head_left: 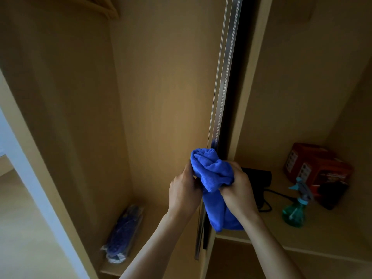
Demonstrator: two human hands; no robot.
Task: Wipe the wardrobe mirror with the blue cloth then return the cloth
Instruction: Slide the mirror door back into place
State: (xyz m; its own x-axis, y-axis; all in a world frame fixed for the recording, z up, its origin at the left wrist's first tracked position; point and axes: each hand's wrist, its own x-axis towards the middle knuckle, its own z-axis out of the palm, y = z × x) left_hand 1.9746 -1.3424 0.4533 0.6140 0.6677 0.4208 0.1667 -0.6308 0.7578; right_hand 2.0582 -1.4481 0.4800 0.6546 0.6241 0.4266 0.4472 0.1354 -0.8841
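Observation:
A bunched blue cloth (213, 178) is held between both hands in front of the wardrobe's central divider. My left hand (184, 190) grips its left side. My right hand (238, 190) grips its right side, and the cloth's tail hangs down below that wrist. A metal-edged sliding door (225, 81) runs up edge-on right behind the cloth. No mirror face shows from this angle.
On the right wardrobe shelf (322, 234) stand a green spray bottle (296, 208), a black hair dryer with cord (259, 178), a red box (316, 164) and a dark object. A plastic-wrapped blue item (122, 236) lies on the left compartment's floor.

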